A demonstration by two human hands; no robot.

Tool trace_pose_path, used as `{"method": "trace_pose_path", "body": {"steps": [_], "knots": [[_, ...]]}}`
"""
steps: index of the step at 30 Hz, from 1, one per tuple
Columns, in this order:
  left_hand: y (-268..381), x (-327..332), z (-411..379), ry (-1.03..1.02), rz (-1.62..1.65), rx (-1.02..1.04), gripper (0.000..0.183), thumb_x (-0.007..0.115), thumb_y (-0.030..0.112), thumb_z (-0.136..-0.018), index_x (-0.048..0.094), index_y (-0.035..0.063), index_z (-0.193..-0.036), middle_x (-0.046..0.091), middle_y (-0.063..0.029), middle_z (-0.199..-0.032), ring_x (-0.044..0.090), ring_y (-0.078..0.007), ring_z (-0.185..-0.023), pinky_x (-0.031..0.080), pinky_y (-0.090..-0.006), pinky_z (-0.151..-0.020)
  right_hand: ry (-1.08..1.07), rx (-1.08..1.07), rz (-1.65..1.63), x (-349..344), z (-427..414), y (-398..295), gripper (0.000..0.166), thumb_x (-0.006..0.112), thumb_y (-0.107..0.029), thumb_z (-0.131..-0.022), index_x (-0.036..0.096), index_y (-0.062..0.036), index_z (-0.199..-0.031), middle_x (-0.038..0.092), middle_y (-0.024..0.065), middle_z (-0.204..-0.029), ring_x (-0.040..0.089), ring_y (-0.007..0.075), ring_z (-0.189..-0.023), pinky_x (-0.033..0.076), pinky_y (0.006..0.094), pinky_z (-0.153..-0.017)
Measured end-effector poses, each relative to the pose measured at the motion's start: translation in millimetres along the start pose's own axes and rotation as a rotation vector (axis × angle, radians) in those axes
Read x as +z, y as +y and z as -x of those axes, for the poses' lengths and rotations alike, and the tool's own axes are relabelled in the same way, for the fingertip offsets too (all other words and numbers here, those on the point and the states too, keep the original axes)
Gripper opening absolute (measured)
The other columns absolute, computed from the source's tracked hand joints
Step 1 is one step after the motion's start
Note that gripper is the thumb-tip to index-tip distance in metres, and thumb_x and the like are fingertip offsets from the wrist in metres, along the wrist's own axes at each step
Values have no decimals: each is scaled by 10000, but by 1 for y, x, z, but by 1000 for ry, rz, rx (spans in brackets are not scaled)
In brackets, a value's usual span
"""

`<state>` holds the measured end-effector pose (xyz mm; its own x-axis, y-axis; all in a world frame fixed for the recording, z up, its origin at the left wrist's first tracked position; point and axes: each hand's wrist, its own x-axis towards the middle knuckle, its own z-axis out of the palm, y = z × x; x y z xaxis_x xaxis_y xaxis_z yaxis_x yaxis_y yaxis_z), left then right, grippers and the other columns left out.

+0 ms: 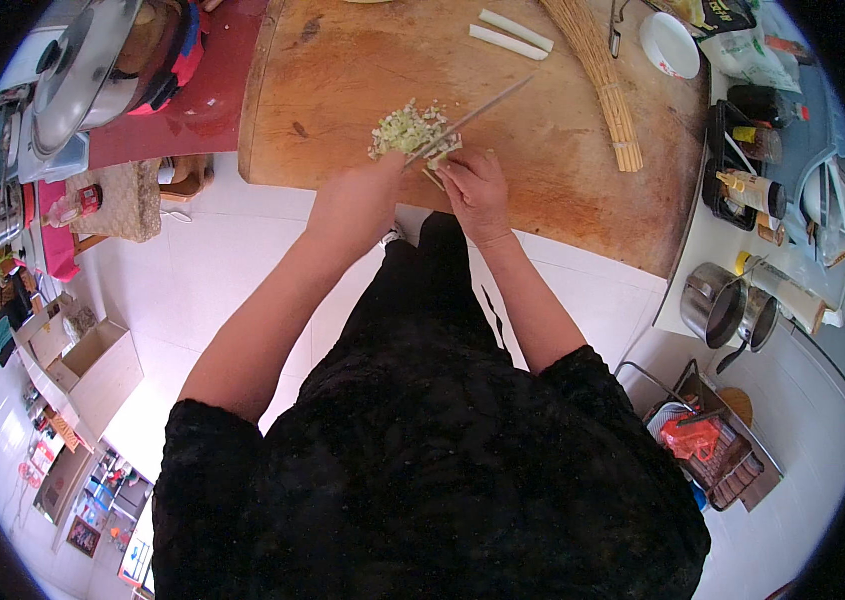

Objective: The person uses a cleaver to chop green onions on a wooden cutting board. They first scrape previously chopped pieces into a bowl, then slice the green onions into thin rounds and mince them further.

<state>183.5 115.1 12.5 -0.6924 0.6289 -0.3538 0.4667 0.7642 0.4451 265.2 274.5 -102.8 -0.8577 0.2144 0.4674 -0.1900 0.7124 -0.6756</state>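
My left hand [359, 199] is closed around the handle of a kitchen knife [479, 111], whose handle is hidden in the fist. Seen nearly edge-on, the blade slants away to the upper right over a pile of finely chopped green onion [409, 129]. The pile lies close to the front edge of a wooden board [347, 67]. Just right of the blade, my right hand [479, 191] pinches an uncut end of green onion [434, 178] with its fingertips. Two white green onion stalks [509, 42] lie farther back on the board.
A bundled straw brush [610, 97] rests on the board's right side, near a white bowl [668, 45]. Bottles [752, 191] and steel saucepans [713, 304] stand beyond the right edge. At the left is a large pot with a glass lid [85, 67] on a red surface [224, 82].
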Motion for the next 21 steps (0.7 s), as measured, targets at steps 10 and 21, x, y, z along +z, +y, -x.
{"method": "trace_pose_path", "body": {"steps": [10,21], "knots": [[0,5,26,-87,-83,-21,157,499,23,-760,469,40,-914,627,-200,-771,623,-367,-722,490,-461,-607,-23,62,19,-1,2,-2,152,689,-30,-674,650,-65,-817,614,84,-870,576,285,-823,490,365,-704],[19,20,-35,-135,-72,-22,134,493,116,-823,457,44,-930,631,-195,-799,625,-388,-772,497,-479,-644,-42,56,-24,-1,-1,-4,193,707,-57,-659,631,-58,-837,603,85,-881,575,294,-849,489,374,-733]]}}
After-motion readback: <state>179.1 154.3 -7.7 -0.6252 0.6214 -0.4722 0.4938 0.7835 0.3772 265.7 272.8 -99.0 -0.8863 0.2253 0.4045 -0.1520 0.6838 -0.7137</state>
